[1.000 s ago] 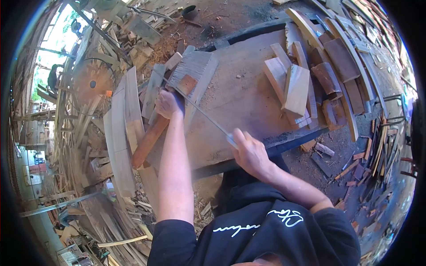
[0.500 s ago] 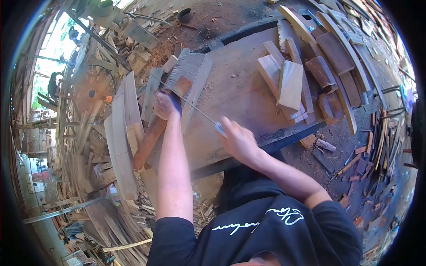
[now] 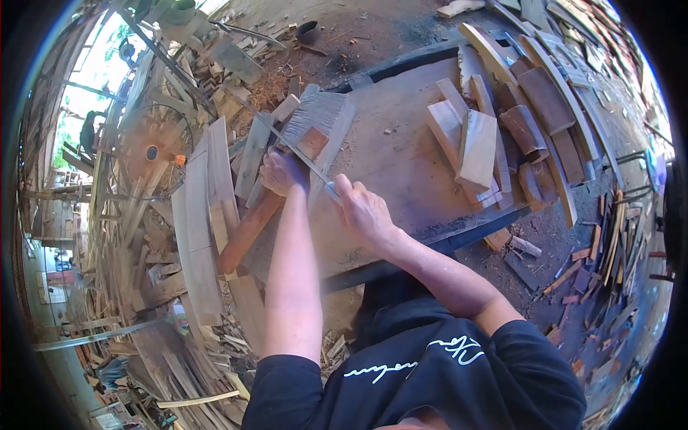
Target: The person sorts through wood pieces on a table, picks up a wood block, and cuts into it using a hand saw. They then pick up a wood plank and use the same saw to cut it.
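My right hand (image 3: pixel 367 218) is closed around the pale handle of a long, thin-bladed tool (image 3: pixel 297 154); whether it is a saw or a file I cannot tell. Its blade runs up and left, crossing a reddish-brown length of wood (image 3: pixel 247 233). Close beside the blade, my left hand (image 3: pixel 283 172) is closed on that wood and presses it against the bench; the fingers are partly hidden. Beyond the blade, the wood's end shows by a grey, rough-faced block (image 3: pixel 315 118) on the workbench (image 3: pixel 390 158).
Curved and squared wood pieces (image 3: pixel 479 147) are stacked on the bench's right side. Long pale boards (image 3: pixel 197 229) lean at its left. A round, blurred fan-like thing (image 3: pixel 152 153) stands farther left. Scrap wood (image 3: pixel 584 265) litters the ground, and a dark pot (image 3: pixel 308 32) sits beyond the bench.
My right hand has moved up and left, pushing the tool's blade farther past my left hand. The left hand keeps its hold on the brown wood, and the whole view has shifted slightly.
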`<state>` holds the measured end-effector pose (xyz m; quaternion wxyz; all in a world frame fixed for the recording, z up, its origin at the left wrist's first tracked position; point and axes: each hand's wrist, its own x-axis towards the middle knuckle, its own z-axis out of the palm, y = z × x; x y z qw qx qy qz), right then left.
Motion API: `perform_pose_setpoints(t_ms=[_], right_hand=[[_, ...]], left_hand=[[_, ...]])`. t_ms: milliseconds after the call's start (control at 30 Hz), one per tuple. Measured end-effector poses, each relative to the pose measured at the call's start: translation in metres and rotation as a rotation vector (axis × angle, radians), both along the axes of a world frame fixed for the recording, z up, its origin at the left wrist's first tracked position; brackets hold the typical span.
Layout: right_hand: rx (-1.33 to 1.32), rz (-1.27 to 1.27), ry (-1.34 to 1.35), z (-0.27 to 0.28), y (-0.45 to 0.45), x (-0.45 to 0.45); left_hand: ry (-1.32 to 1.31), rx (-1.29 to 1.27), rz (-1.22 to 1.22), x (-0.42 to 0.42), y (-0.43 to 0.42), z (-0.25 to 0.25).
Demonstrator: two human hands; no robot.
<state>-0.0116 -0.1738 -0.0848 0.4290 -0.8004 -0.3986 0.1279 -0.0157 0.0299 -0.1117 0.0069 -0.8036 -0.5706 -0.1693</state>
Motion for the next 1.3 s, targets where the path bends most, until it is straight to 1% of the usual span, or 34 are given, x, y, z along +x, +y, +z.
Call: perform_pose_setpoints(t_ms=[33,67,133,167,233,267,333,400,467,533,600,633,700,733,800,833,867,900,933,967,1067,1133,1200,1267,1300], right_hand=[[0.003,-0.022,-0.014,-0.001,0.003,0.003],[0.011,-0.024,-0.032,-0.004,0.003,0.005],[0.097,-0.043,0.030,-0.007,-0.007,0.008],[0.104,-0.048,0.007,-0.004,-0.017,0.008],[0.179,-0.064,0.102,0.006,-0.046,-0.002],[0.180,-0.062,0.081,0.006,-0.060,-0.005],[0.208,-0.149,0.125,0.005,-0.089,-0.006],[0.211,-0.201,0.133,-0.007,-0.114,-0.008],[0.212,-0.251,0.138,-0.016,-0.136,-0.009],[0.207,-0.322,0.290,-0.022,-0.152,-0.013],[0.209,-0.296,0.241,-0.026,-0.166,-0.011],[0.202,-0.295,0.226,-0.027,-0.172,-0.012],[0.190,-0.325,0.224,-0.028,-0.182,-0.017],[0.185,-0.320,0.225,-0.035,-0.187,-0.019],[0.191,-0.404,0.389,-0.050,-0.194,-0.021],[0.217,-0.422,0.476,-0.050,-0.198,-0.022],[0.222,-0.418,0.469,-0.054,-0.199,-0.022],[0.267,-0.445,0.546,-0.061,-0.201,-0.022],[0.313,-0.472,0.622,-0.068,-0.202,-0.019],[0.291,-0.474,0.625,-0.074,-0.205,-0.016],[0.346,-0.480,0.696,-0.084,-0.209,-0.009],[0.333,-0.481,0.683,-0.082,-0.206,-0.008],[0.350,-0.496,0.705,-0.081,-0.206,-0.007],[0.359,-0.473,0.702,-0.083,-0.209,-0.011],[0.377,-0.451,0.695,-0.082,-0.207,-0.006]], left_hand=[[0.013,0.001,0.052,0.003,-0.001,0.004],[-0.005,0.007,0.050,0.003,-0.001,0.003],[-0.023,0.139,0.041,0.004,0.002,-0.010],[-0.046,0.145,0.037,0.008,0.007,-0.013],[-0.078,-0.011,0.085,0.008,0.013,-0.015],[-0.098,-0.012,0.084,0.007,0.010,-0.014],[-0.119,0.075,0.089,0.008,-0.004,0.000],[-0.133,0.048,0.091,0.007,-0.015,0.015],[-0.071,0.055,0.010,0.003,-0.023,0.021],[-0.092,0.005,-0.028,-0.004,-0.029,0.024],[-0.067,0.007,-0.172,-0.010,-0.031,0.028],[-0.073,0.009,-0.166,-0.014,-0.030,0.031],[-0.056,-0.067,-0.314,-0.022,-0.030,0.033],[-0.055,-0.071,-0.309,-0.028,-0.032,0.032],[-0.012,-0.009,-0.443,-0.039,-0.032,0.029],[-0.017,-0.006,-0.438,-0.043,-0.032,0.024],[-0.020,0.088,-0.460,-0.047,-0.035,0.017],[-0.019,0.180,-0.483,-0.051,-0.038,0.012],[-0.024,0.183,-0.483,-0.052,-0.038,0.007],[0.009,0.161,-0.494,-0.054,-0.038,0.002],[0.038,0.141,-0.514,-0.057,-0.047,0.008],[0.039,0.145,-0.525,-0.063,-0.059,0.017],[0.085,0.289,-0.852,-0.069,-0.079,0.019],[-0.009,0.280,-1.039,-0.070,-0.104,-0.009],[-0.086,0.267,-1.039,-0.073,-0.118,-0.022]])
